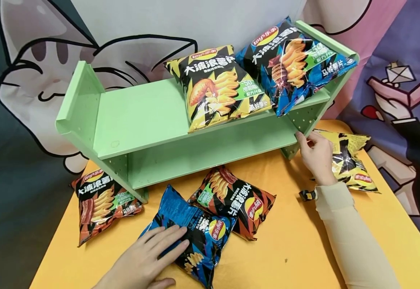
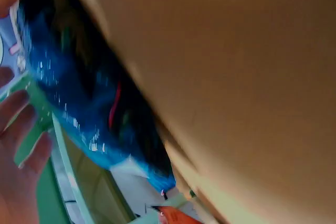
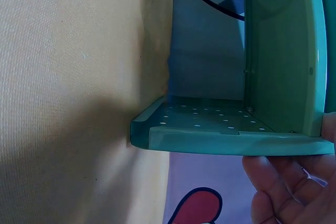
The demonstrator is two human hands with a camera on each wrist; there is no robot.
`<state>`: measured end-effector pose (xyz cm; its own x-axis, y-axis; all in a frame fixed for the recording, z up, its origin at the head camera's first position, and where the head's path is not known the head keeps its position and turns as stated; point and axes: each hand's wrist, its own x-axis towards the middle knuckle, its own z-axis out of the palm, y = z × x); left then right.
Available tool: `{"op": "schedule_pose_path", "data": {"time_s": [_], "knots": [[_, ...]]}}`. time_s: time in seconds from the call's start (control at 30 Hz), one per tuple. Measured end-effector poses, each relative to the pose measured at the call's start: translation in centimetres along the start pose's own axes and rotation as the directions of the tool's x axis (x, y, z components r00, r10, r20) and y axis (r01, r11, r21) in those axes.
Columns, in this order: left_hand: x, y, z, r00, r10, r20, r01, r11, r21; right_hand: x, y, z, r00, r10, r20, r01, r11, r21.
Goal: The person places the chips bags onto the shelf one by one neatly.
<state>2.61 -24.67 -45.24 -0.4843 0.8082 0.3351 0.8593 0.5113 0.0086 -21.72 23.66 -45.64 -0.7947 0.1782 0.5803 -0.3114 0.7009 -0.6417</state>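
Observation:
My left hand point(image 1: 152, 253) lies over a blue Lay's chip bag point(image 1: 202, 237) on the table, its fingers fairly straight across the bag's left part. The left wrist view has the blue bag point(image 2: 100, 87) close up and blurred beside the fingers. At the right end of a green two-tier shelf point(image 1: 141, 116), my right hand point(image 1: 317, 154) holds the edge of the side panel between thumb and fingers. The right wrist view has that hand point(image 3: 289, 187) at the perforated panel point(image 3: 210, 116). A yellow bag point(image 1: 228, 88) and another blue bag point(image 1: 289, 60) lean on the upper tier.
An orange-red chip bag point(image 1: 235, 196) touches the blue one on the table. Another orange-red bag point(image 1: 105, 200) lies by the shelf's left foot. Beyond my right wrist are a yellow bag point(image 1: 351, 160) and a small black object point(image 1: 306, 195). A cartoon-printed backdrop point(image 1: 159, 24) hangs behind.

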Motion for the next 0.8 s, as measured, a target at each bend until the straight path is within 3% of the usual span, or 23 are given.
{"op": "schedule_pose_path", "data": {"time_s": [0.07, 0.13, 0.27, 0.37, 0.8], "knots": [[-0.2, 0.3, 0.5, 1.000, 0.001, 0.007, -0.001, 0.999, 0.045, 0.0, 0.1, 0.0, 1.000, 0.001, 0.001, -0.001, 1.000, 0.000], [-0.3, 0.4, 0.8, 0.998, -0.031, 0.057, 0.026, 0.996, 0.088, 0.0, 0.1, 0.1, 1.000, 0.001, 0.000, -0.001, 1.000, 0.003], [0.1, 0.6, 1.3, 0.982, -0.090, 0.167, 0.062, 0.984, 0.167, 0.0, 0.1, 0.1, 1.000, 0.002, -0.003, -0.002, 1.000, 0.002], [0.7, 0.7, 1.5, 0.972, -0.115, 0.204, 0.074, 0.978, 0.196, 0.0, 0.1, 0.0, 1.000, 0.006, -0.002, -0.006, 1.000, -0.002], [3.0, 0.9, 1.7, 0.991, -0.095, 0.092, 0.069, 0.965, 0.251, 0.0, 0.2, 0.0, 1.000, 0.005, -0.006, -0.005, 1.000, 0.001]]}}
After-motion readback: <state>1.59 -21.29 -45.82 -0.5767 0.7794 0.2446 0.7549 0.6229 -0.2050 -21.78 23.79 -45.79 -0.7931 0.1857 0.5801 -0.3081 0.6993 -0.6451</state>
